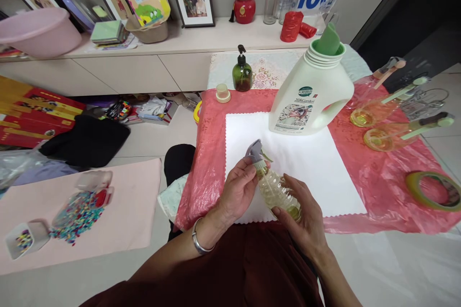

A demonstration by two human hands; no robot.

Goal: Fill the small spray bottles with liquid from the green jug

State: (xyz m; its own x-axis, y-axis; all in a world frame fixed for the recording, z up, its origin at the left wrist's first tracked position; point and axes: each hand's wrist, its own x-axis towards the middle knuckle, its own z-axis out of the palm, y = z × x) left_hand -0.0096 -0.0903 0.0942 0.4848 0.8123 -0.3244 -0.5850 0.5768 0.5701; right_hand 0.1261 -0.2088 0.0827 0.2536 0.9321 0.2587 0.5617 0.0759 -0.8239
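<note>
A clear spray bottle with a grey trigger head is held tilted between my two hands, above the white mat. My left hand is closed around its neck, just under the trigger head. Lower down, my right hand grips the ribbed body near the base. A little pale liquid seems to lie at the bottom. Beyond my hands, a big white detergent jug stands on the mat with a green spout in its mouth. Its measuring cap, or a similar clear cap, sits to the left.
A green pump bottle stands at the back. On the right are several tilted-looking clear bottles and a roll of tape, on red plastic sheeting. At left, colourful beads lie on a pink mat.
</note>
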